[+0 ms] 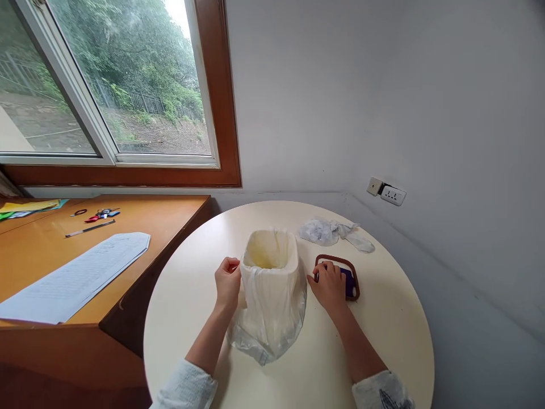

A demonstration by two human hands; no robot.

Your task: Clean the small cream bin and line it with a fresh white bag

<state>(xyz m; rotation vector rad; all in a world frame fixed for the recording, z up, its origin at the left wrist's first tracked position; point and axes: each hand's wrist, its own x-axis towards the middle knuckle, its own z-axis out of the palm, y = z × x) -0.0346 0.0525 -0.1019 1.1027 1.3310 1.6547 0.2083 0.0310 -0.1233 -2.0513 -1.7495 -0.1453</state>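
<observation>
A pale bin [272, 241] stands on the round table, lined with a translucent white plastic bag [272, 324] whose edge is folded over the rim and hangs down outside. At the bin's left side, my left hand [227, 281] is closed, its fingertips pinching the bag's edge near the rim. To the right of the bin, my right hand [330, 287] is closed over the left side of a brown rectangular ring [356, 278] with rounded corners. Inside the ring lies a dark blue item [349, 283], partly covered by my fingers; its kind is hidden.
A crumpled clear plastic bag [321, 232] lies at the back right of the white round table [191, 341]. The wooden desk [170, 213] on the left holds written papers [80, 278], a pen [90, 228] and keys [106, 213]. Wall sockets [392, 195] are at right.
</observation>
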